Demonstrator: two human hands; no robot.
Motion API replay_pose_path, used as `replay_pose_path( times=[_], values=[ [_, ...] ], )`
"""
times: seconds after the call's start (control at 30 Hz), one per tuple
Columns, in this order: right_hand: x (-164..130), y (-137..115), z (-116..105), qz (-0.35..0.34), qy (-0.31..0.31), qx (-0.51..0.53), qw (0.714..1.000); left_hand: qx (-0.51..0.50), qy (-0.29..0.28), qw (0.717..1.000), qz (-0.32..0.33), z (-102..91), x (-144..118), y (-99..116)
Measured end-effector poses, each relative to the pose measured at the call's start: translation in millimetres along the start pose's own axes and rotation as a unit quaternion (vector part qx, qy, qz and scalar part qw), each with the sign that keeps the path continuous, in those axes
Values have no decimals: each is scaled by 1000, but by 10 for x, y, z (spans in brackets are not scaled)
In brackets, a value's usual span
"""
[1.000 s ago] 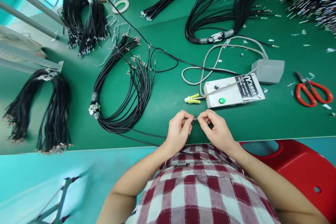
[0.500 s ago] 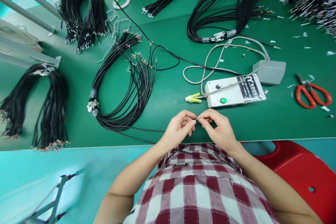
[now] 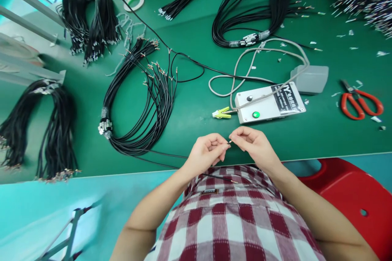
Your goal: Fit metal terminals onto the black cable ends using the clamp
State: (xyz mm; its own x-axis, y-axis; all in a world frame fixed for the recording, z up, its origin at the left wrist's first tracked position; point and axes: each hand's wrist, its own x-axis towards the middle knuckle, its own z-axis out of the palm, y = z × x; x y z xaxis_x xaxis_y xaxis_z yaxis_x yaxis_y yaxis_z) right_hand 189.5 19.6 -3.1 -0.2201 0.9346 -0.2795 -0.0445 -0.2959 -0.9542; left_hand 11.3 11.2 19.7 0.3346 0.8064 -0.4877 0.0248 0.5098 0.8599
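A thin black wire [image 3: 171,155] was the thing in hand. Its near end, tipped with a small metal terminal [image 3: 229,142], was pinched between the fingertips of the left hand [image 3: 206,154] and the right hand [image 3: 255,147], just above the near edge of the green table [image 3: 321,134]. From there the wire ran leftward, flat along the table, toward a looped bundle of like black wires [image 3: 143,106]. The terminal was too small to make out in detail.
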Motion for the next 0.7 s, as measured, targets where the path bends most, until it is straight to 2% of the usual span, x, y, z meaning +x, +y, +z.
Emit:
replay_pose_path(
  times=[0.13,0.2,0.27,0.3,0.33,0.37,0.4,0.43,0.47,0.53,0.57,0.67,0.7],
  values=[
    [-64,5,61,58,-37,75,995,-21,-53,998,-22,-63,28,-10],
    [-143,-23,35,42,-28,64,997,-25,-54,998,-29,-77,36,-5],
    [-204,-69,-168,-22,37,-13,999,-27,-41,998,-32,-87,34,2],
    [-220,-96,-359,-68,92,-81,990,-28,-35,999,-31,-94,31,4],
    [-226,-124,-609,-124,179,-169,961,-30,-29,999,-29,-103,26,2],
    [-224,-150,-904,-178,283,-271,903,-33,-25,999,-28,-113,21,-2],
    [-218,-172,-1225,-208,355,-379,829,-34,-23,999,-26,-123,17,-7],
    [-211,-186,-1547,-215,395,-476,756,-36,-23,999,-26,-130,13,-12],
    [-206,-192,-1846,-204,405,-508,732,-37,-25,999,-26,-134,10,-16],
    [-207,-173,-2315,-184,416,-540,708,-40,-28,998,-26,-127,4,-10],
    [-215,-153,-2475,-177,414,-552,702,-43,-27,998,-25,-118,-1,0],
    [-273,-87,-2740,-184,398,-568,696,-62,-13,998,-18,-78,-20,48],
    [-298,-69,-2792,-206,370,-563,709,-72,-7,997,-14,-67,-27,64]
  ],
)
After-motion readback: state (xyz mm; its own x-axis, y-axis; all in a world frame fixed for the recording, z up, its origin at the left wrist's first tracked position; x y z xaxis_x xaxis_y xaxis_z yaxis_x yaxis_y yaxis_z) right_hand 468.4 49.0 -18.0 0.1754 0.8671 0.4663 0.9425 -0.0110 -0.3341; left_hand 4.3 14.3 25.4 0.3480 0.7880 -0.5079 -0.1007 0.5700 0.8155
